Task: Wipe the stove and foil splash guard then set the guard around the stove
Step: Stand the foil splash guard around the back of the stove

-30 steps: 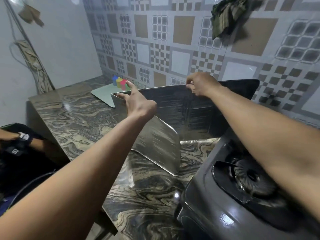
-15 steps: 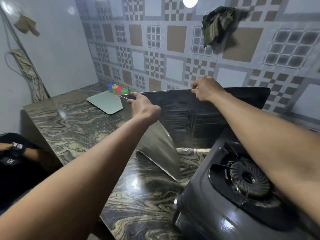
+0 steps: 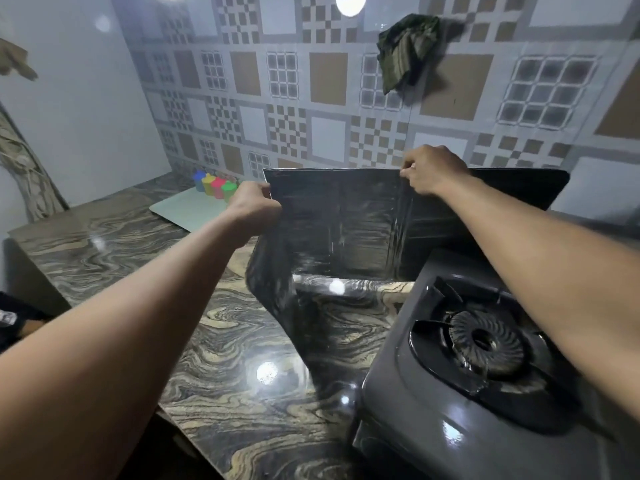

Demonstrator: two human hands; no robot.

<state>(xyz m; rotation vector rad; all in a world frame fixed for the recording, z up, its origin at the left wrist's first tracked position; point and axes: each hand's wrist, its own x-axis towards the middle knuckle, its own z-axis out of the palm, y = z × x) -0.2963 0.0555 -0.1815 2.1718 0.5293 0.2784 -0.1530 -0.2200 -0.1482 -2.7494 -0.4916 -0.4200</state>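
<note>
Beyond the left hand (image 3: 254, 202), toward the far wall, four small coloured cups (image 3: 215, 184) stand on a pale green board (image 3: 187, 209), close to the guard's left corner but not touching it as far as can be seen. That hand is closed on the upper left corner of the foil splash guard (image 3: 346, 220), at the fold where the side flap (image 3: 273, 289) bends toward the camera; a second ago its fingers were spread and only brushing the edge, so the grip has firmed up. The guard has also swung since then: its back panel now stands upright and nearer the tiled wall (image 3: 311, 98), and the side flap hangs steeper, its lower edge on or just above the marble counter (image 3: 104, 244); contact cannot be told.

Further right, the right hand (image 3: 433, 169) pinches the top edge of the back panel near its middle. Below that forearm sits the stove (image 3: 433, 410), its burner (image 3: 485, 341) bare. The panel's right end runs behind the stove's back, while its left part still stands off to the side, so the guard looks only partly placed and probably needs sliding rightward.

Above the right hand a dark green cloth (image 3: 405, 50) hangs on the wall, clear of the work. The cups and board crowd the left corner; the stove body blocks the flap's swing.
</note>
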